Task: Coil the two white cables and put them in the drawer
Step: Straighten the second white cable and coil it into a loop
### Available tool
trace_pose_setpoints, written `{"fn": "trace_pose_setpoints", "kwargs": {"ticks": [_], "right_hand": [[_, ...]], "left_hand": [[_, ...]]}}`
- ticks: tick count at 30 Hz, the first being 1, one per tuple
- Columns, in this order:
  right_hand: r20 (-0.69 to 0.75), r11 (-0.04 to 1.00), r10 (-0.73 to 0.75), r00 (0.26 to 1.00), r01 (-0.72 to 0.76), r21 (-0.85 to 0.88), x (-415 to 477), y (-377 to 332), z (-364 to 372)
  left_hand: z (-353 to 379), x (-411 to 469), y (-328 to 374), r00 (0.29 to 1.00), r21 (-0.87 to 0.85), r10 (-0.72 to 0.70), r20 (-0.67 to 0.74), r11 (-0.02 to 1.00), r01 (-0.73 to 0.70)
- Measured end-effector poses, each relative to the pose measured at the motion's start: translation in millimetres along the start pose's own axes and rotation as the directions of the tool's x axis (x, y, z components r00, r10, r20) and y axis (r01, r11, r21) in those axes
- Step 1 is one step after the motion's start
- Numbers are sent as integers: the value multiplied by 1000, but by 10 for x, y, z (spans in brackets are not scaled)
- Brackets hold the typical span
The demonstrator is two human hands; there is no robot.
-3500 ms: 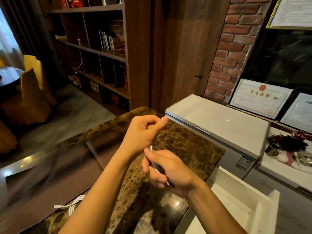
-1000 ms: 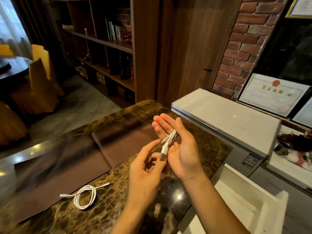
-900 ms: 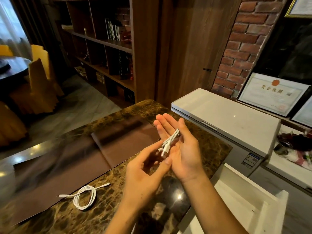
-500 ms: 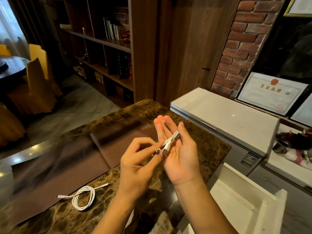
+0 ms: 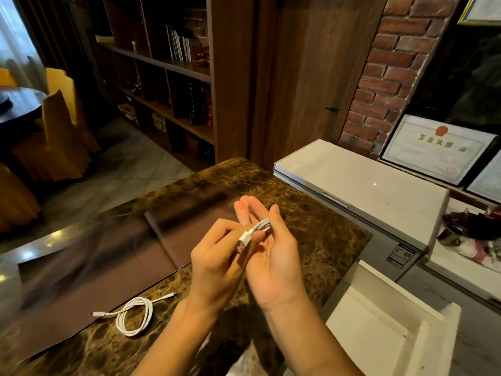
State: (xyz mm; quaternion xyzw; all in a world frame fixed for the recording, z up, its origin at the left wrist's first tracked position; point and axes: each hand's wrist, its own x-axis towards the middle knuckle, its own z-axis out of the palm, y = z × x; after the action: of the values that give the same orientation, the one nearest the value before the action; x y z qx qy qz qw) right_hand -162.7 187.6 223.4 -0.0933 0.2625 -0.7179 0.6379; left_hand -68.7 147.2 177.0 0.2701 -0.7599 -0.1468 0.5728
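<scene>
One white cable (image 5: 259, 228) runs in several strands across the straight fingers of my right hand (image 5: 273, 256), which is held palm up above the marble counter, its thumb pressing the strands down. My left hand (image 5: 217, 256) pinches the cable's USB plug (image 5: 242, 243) just in front of that palm. The second white cable (image 5: 134, 315) lies loosely coiled on the counter at the lower left, both of its ends sticking out. The white drawer (image 5: 390, 299) stands open at the lower right, and the part of its inside that shows holds nothing.
A brown mat (image 5: 108, 251) covers the left part of the marble counter (image 5: 320, 234). A white chest freezer (image 5: 366, 191) stands behind the drawer. Framed certificates (image 5: 436, 150) lean on the back wall, with small clutter (image 5: 471, 234) at the right.
My left hand has taken the USB plug and drawn it down across my right palm. The coiled cable on the counter has not moved.
</scene>
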Motion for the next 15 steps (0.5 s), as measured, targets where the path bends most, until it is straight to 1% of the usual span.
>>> {"fn": "trace_pose_setpoints", "kwargs": {"ticks": [2, 6, 8, 11, 13, 15], "right_hand": [[8, 1000, 3, 1000, -3, 10, 16, 26, -6], [1, 1000, 10, 1000, -10, -17, 60, 51, -55], [2, 999, 19, 1000, -19, -30, 67, 77, -68], [-2, 999, 12, 1000, -12, -44, 81, 123, -86], [-12, 999, 2, 1000, -2, -55, 105, 148, -95], [-22, 998, 8, 1000, -9, -58, 127, 168, -98]], "left_hand": [[10, 23, -45, 1000, 46, 21, -15, 999, -20], [16, 60, -98, 999, 128, 34, 30, 991, -37], [11, 66, -108, 999, 143, -1, 41, 990, -4], [14, 60, -103, 996, 102, -87, 14, 991, 85], [21, 69, -112, 996, 105, -84, 3, 991, 83], [23, 90, -126, 998, 168, -57, 1, 984, 56]]}}
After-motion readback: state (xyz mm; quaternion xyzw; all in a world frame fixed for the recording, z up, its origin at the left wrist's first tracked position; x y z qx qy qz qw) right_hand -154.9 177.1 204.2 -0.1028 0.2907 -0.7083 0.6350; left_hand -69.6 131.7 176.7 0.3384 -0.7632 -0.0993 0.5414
